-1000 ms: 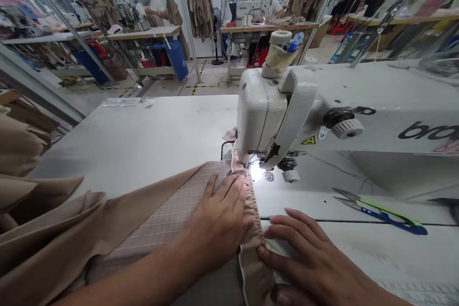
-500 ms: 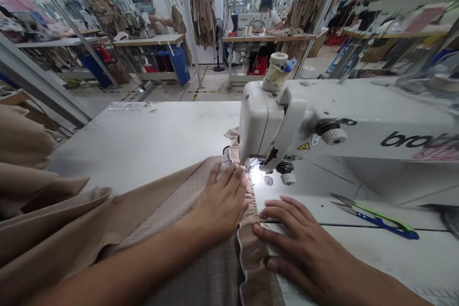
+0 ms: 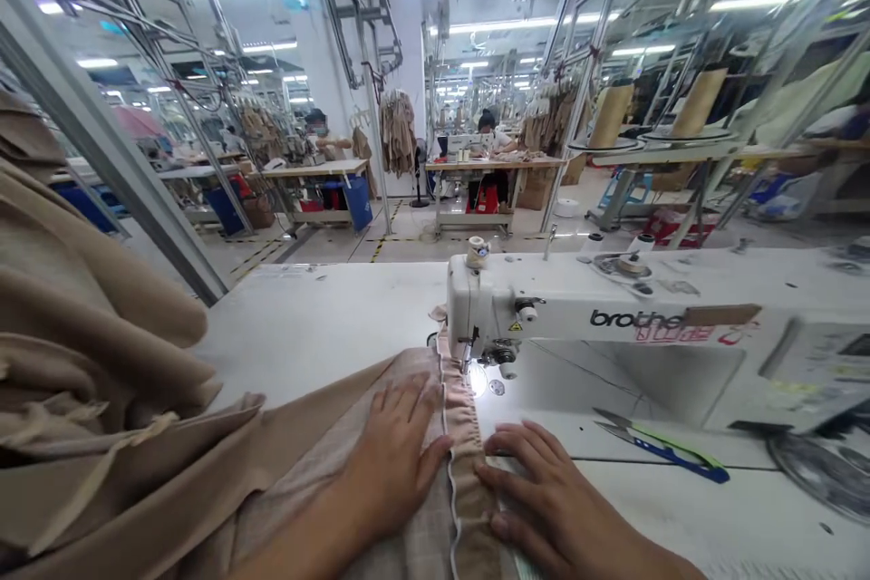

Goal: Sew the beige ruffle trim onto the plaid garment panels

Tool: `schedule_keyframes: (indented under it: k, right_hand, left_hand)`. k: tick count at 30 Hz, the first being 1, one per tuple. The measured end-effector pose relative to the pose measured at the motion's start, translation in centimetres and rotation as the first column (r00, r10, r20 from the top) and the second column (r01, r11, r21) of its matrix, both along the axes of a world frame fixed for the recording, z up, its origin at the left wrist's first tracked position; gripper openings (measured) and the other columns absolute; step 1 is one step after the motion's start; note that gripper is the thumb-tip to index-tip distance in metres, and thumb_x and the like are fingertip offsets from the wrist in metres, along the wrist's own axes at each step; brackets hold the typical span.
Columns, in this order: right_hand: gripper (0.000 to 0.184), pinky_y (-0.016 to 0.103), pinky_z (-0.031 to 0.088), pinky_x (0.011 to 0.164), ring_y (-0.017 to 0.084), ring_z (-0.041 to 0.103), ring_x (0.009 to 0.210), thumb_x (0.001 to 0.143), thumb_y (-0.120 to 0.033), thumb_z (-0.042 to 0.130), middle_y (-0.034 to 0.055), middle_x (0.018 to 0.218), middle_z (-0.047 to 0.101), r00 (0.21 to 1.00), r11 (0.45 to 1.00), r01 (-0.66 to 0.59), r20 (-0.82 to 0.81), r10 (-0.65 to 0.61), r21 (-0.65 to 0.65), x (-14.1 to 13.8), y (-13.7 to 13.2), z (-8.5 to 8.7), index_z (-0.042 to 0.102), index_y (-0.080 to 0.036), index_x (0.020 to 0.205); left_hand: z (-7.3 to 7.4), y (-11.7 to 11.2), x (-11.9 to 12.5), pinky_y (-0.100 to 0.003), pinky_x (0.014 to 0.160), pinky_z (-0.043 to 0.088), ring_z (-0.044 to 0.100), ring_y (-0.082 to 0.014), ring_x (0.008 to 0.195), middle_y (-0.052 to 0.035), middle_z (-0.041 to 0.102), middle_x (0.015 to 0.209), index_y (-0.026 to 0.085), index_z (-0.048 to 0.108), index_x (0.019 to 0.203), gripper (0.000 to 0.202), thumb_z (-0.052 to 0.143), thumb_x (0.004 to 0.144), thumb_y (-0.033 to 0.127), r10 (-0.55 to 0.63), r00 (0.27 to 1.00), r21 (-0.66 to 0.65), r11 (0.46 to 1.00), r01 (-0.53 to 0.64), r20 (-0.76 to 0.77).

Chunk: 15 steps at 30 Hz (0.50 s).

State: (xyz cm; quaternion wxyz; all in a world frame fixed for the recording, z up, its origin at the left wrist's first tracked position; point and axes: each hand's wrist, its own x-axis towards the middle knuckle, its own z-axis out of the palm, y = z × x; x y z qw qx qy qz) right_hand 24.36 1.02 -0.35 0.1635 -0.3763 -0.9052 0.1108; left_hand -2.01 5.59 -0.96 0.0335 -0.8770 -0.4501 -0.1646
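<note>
A white bench (image 3: 305, 317) carried a Brother sewing machine (image 3: 536, 299). Beige gathered cloth (image 3: 466, 462) lay on the bench and ran under the presser foot (image 3: 468, 353), apparently mid-seam. The left hand (image 3: 394, 462) and right hand (image 3: 550, 498) pressed flat on it, open and gripping nothing; the next move called for steady guiding of the gathered edge.

Your left hand (image 3: 391, 462) presses the checked cloth (image 3: 305, 471) flat beside the gathered band (image 3: 466, 462), which your right hand (image 3: 550, 498) touches, in front of the sewing machine (image 3: 544, 299); snips (image 3: 670, 456) lie on the white table (image 3: 305, 317).
</note>
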Motion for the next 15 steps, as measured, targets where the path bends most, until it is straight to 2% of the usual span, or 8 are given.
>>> schedule_keyframes:
  k: [3, 5, 7, 9, 11, 12, 13, 15]
  right_hand:
    - [0.045, 0.045, 0.045, 0.115, 0.027, 0.06, 0.131, 0.099, -0.051, 0.06, 0.0081, 0.14, 0.067, 0.993, 0.988, -0.117, -0.017, 0.119, 0.101, -0.1, -2.1, -1.4, 0.064, -0.029, 0.138]
    - [0.049, 0.045, 0.042, 0.118, 0.026, 0.058, 0.134, 0.099, -0.051, 0.061, 0.0068, 0.143, 0.065, 0.99, 0.987, -0.137, -0.012, 0.138, 0.078, -0.5, -3.4, -1.9, 0.06, -0.03, 0.143]
    - [0.051, 0.05, 0.038, 0.121, 0.027, 0.053, 0.139, 0.1, -0.045, 0.061, 0.0063, 0.149, 0.061, 0.995, 0.995, -0.096, -0.011, 0.096, -0.001, -0.8, -4.4, -1.7, 0.055, -0.031, 0.148]
    - [0.052, 0.054, 0.037, 0.122, 0.028, 0.051, 0.141, 0.1, -0.042, 0.06, 0.0057, 0.152, 0.057, 0.997, 0.997, -0.063, -0.051, 0.06, -0.054, -0.7, -5.4, -1.3, 0.052, -0.032, 0.151]
    - [0.052, 0.052, 0.041, 0.12, 0.029, 0.053, 0.14, 0.1, -0.041, 0.06, 0.0056, 0.153, 0.056, 0.99, 0.996, -0.03, -0.143, 0.017, -0.089, 0.0, -7.2, -1.1, 0.051, -0.033, 0.151]
    - [0.051, 0.05, 0.045, 0.117, 0.029, 0.055, 0.139, 0.1, -0.04, 0.06, 0.0055, 0.152, 0.057, 0.978, 0.993, 0.0, -0.208, -0.024, -0.114, 0.6, -8.4, -1.3, 0.052, -0.034, 0.15]
    - [0.049, 0.047, 0.05, 0.114, 0.029, 0.058, 0.135, 0.1, -0.04, 0.06, 0.0053, 0.149, 0.06, 0.958, 0.987, 0.037, -0.274, -0.08, -0.157, 1.2, -9.7, -1.6, 0.055, -0.035, 0.148]
    - [0.041, 0.04, 0.058, 0.103, 0.028, 0.066, 0.124, 0.098, -0.041, 0.062, 0.0049, 0.138, 0.068, 0.907, 0.947, 0.111, -0.359, -0.221, -0.301, 2.3, -12.4, -3.0, 0.063, -0.037, 0.139]
  left_hand:
    - [-0.5, -0.7, -3.6, -0.066, 0.117, 0.036, 0.05, -0.0363, 0.141, -0.0185, 0.056, 0.151, 0.017, 0.054, 0.143, 0.052, 0.047, 0.101, 0.046, 0.214, 0.976, 0.045, 0.976, -0.215, 0.03]
    - [-0.6, 0.0, -5.8, -0.069, 0.115, 0.037, 0.051, -0.0395, 0.141, -0.0203, 0.057, 0.15, 0.016, 0.057, 0.14, 0.056, 0.054, 0.096, 0.051, 0.299, 0.954, -0.004, 0.954, -0.299, -0.006]
    - [-0.5, 0.5, -7.0, -0.067, 0.116, 0.036, 0.049, -0.0398, 0.142, -0.0217, 0.055, 0.152, 0.015, 0.058, 0.14, 0.059, 0.059, 0.093, 0.051, 0.304, 0.952, -0.055, 0.95, -0.306, -0.043]
    - [-0.3, -0.7, -7.0, -0.063, 0.117, 0.038, 0.052, -0.0377, 0.14, -0.0221, 0.056, 0.15, 0.013, 0.058, 0.139, 0.056, 0.06, 0.093, 0.046, 0.272, 0.962, -0.041, 0.961, -0.272, -0.009]
    - [-0.5, -4.2, -5.9, -0.053, 0.107, 0.051, 0.065, -0.0329, 0.124, -0.0189, 0.069, 0.133, 0.016, 0.062, 0.13, 0.041, 0.058, 0.095, 0.037, 0.206, 0.965, 0.03, 0.977, -0.213, 0.161]
    - [-0.9, -6.7, -5.2, -0.046, 0.097, 0.058, 0.072, -0.0289, 0.109, -0.0138, 0.076, 0.115, 0.02, 0.064, 0.12, 0.029, 0.058, 0.096, 0.033, 0.146, 0.946, 0.072, 0.982, -0.174, 0.29]
    - [-1.6, -9.5, -4.4, -0.037, 0.083, 0.062, 0.075, -0.0244, 0.092, -0.0078, 0.078, 0.097, 0.024, 0.065, 0.11, 0.017, 0.058, 0.095, 0.028, 0.081, 0.908, 0.084, 0.988, -0.126, 0.411]
    - [-3.6, -14.9, -2.9, -0.027, 0.059, 0.061, 0.072, -0.0184, 0.062, 0.0016, 0.074, 0.072, 0.029, 0.063, 0.094, 0.007, 0.056, 0.096, 0.03, 0.033, 0.839, 0.015, 0.999, -0.049, 0.543]
